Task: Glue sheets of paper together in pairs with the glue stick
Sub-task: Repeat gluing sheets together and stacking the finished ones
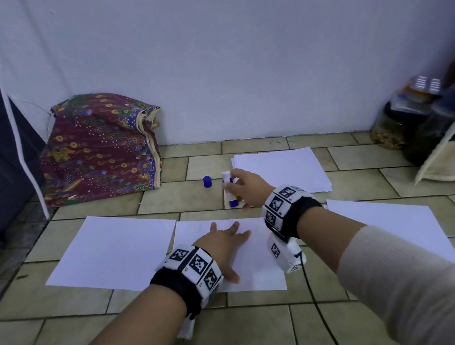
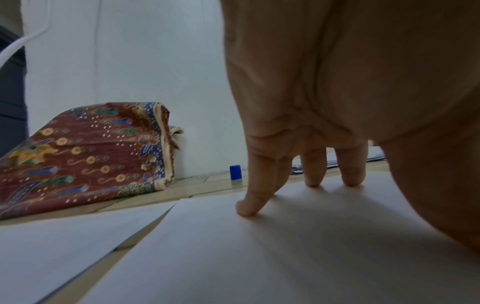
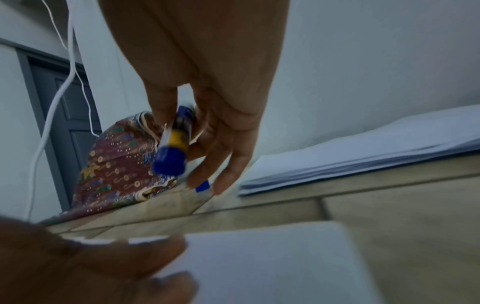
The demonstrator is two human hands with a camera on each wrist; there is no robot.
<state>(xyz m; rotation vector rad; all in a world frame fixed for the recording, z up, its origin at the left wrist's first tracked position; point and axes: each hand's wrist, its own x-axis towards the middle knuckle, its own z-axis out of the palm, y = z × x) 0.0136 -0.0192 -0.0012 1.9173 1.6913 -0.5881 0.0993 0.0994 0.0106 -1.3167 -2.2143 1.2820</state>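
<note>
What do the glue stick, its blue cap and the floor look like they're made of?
Glue stick: probably smooth plastic, with a printed label.
Blue cap: likely glossy moulded plastic, uniform colour.
Floor: apparently glazed ceramic tile, with grout lines and slight sheen.

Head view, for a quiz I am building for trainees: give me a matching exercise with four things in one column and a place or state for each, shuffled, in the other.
Things:
1. glue stick
2. blue cap
3. paper stack
4. middle sheet

Places or states:
A. pressed flat under the left hand
B. standing alone on the floor tiles
C. held in the right hand
D. lying on the floor nearest the wall

Pairs: 1-C, 2-B, 3-D, 4-A
</note>
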